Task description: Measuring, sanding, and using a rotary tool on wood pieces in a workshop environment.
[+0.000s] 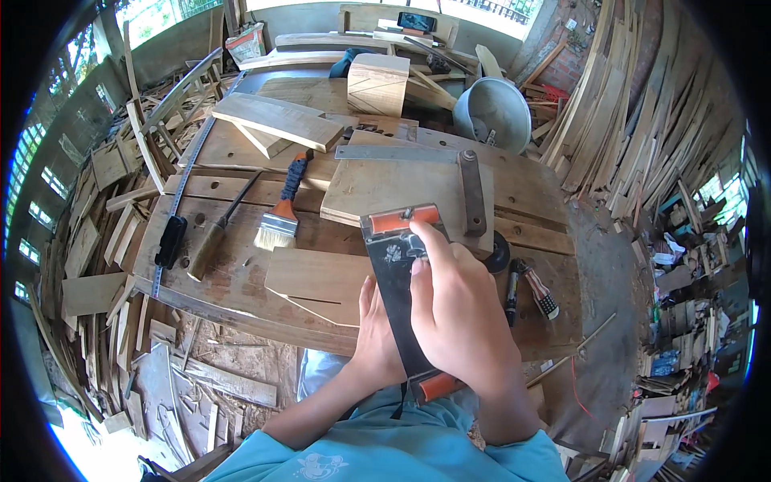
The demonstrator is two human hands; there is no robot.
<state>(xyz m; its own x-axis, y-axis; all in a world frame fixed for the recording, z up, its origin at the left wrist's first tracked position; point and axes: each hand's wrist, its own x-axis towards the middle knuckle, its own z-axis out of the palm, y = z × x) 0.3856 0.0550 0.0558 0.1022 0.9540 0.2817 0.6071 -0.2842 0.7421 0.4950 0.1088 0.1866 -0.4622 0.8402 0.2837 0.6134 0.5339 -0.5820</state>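
Note:
A long, flat black tool (392,281) with orange pads at both ends is held tilted over the bench's near edge. My left hand (377,345) supports it from the left, fingertips showing beside its edge and the rest partly behind it. My right hand (470,317) is closed at its right side, with the index finger on the upper orange pad and the thumb by a small metal fitting. Close by lie a wooden board with a slot (313,281) and a thicker board (369,189) bearing a try square (471,193).
On the wooden workbench (233,285) lie a brush (279,225), a wooden-handled tool (210,247), a cutter with a ridged handle (540,291) and stacked boards (277,119). A grey bucket (494,112) stands at the back right. Scrap wood (88,233) and upright planks (610,104) flank the bench.

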